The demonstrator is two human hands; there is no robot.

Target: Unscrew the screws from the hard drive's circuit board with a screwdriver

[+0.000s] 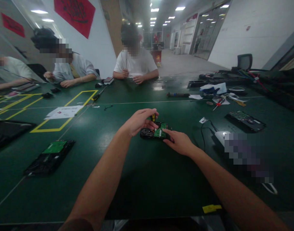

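A small black hard drive (151, 133) with a green circuit board on top lies on the dark green table (147, 179) in front of me. My left hand (140, 121) is closed round a yellow-and-black screwdriver (153, 117), held upright over the drive. My right hand (179, 141) rests on the drive's right edge, its fingers pressed against it to steady it.
Another drive with a green board (50, 156) lies at the near left, and a black device (245, 120) at the right. White paper (64, 112) sits in a yellow-taped square. Three people sit along the far edge. Tools and cables lie at the back right.
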